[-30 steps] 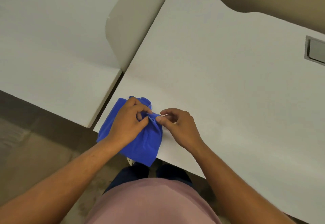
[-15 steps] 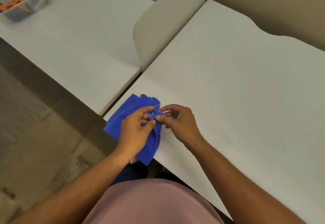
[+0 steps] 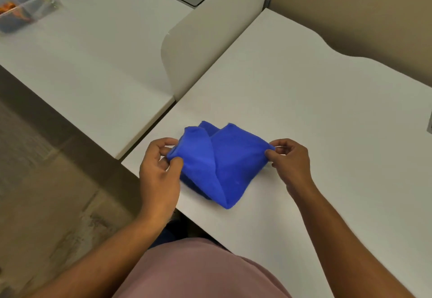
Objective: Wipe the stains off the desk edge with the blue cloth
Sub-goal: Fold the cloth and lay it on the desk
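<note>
Cloth (image 3: 222, 162), blue, is pinched at both ends: left hand (image 3: 159, 171) nips its 9 o'clock corner between thumb and fingers, right hand (image 3: 289, 159) its 3 o'clock corner. It sags folded onto the desk (image 3: 304, 101) near the front edge; divider (image 3: 210, 40) at 12 o'clock

A white divider (image 3: 205, 40) stands beyond the grip; brown floor (image 3: 46, 169) lies left, beige wall (image 3: 362, 5) far behind.

Left hand (image 3: 159, 176) and right hand (image 3: 291, 160) apart, fingers (image 3: 176, 163) pinched.
</note>
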The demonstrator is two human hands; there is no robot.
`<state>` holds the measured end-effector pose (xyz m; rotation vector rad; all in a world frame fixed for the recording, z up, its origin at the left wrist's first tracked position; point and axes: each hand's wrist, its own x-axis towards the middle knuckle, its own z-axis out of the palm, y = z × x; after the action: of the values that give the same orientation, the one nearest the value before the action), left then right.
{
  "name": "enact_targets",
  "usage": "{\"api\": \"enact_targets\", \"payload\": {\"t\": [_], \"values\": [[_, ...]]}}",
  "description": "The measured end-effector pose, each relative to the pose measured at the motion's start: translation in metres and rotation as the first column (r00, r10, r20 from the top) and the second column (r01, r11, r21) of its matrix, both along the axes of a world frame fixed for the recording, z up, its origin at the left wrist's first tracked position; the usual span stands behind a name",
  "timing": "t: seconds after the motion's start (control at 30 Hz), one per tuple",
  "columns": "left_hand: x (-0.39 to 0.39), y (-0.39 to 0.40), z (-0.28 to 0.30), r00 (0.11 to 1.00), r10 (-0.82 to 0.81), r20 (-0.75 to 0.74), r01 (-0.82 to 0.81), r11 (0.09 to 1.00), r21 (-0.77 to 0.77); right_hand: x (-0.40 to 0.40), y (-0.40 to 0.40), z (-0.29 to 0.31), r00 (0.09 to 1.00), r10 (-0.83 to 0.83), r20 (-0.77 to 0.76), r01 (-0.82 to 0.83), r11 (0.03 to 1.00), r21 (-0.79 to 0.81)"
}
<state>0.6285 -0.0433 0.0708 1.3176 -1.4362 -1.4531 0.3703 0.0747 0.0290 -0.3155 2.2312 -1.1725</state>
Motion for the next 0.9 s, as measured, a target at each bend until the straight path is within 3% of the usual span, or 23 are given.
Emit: {"api": "enact_targets", "payload": {"t": [0.13,0.2,0.3,0.37,0.5,0.53,0.6,0.7,0.8,0.9], "values": [[-0.032,0.017,-0.008,0.981,-0.188,-0.041,0.190,0.981,0.047,-0.009,0.018,-0.004,0.988,0.097,-0.118,-0.087,0.992,0.087],[-0.054,0.025,-0.010,0.948,-0.316,-0.032,0.317,0.947,0.042,0.003,0.020,0.003,0.975,0.104,-0.199,-0.106,0.994,0.000],[-0.084,0.029,-0.014,0.783,-0.617,-0.073,0.622,0.779,0.087,0.027,0.019,0.014,0.989,0.130,-0.076,-0.143,0.968,-0.204],[-0.093,0.025,-0.021,0.672,-0.741,0.015,0.740,0.671,0.049,0.038,0.021,0.012,0.987,0.162,0.017,-0.155,0.966,-0.205],[-0.097,-0.008,-0.035,0.684,-0.613,0.395,0.710,0.685,-0.165,0.046,0.021,-0.005,0.993,0.116,0.006,-0.115,0.987,-0.110],[-0.096,-0.020,-0.039,0.631,-0.583,0.512,0.751,0.624,-0.215,0.046,0.019,-0.009,0.993,0.114,-0.006,-0.114,0.988,-0.103],[-0.096,-0.045,-0.046,0.443,-0.594,0.671,0.876,0.448,-0.181,0.046,0.014,-0.010,0.988,0.148,-0.042,-0.151,0.986,-0.077],[-0.100,-0.071,-0.047,0.251,-0.646,0.721,0.964,0.232,-0.128,0.044,0.004,-0.008,0.968,0.235,-0.082,-0.241,0.969,-0.062],[-0.114,-0.084,-0.045,0.245,-0.470,0.848,0.969,0.096,-0.227,0.037,-0.005,-0.012,0.975,0.180,-0.133,-0.188,0.981,-0.052],[-0.130,-0.097,-0.041,0.264,-0.378,0.887,0.964,0.077,-0.254,0.029,-0.006,-0.017,0.992,0.056,-0.113,-0.059,0.998,-0.020]]}}
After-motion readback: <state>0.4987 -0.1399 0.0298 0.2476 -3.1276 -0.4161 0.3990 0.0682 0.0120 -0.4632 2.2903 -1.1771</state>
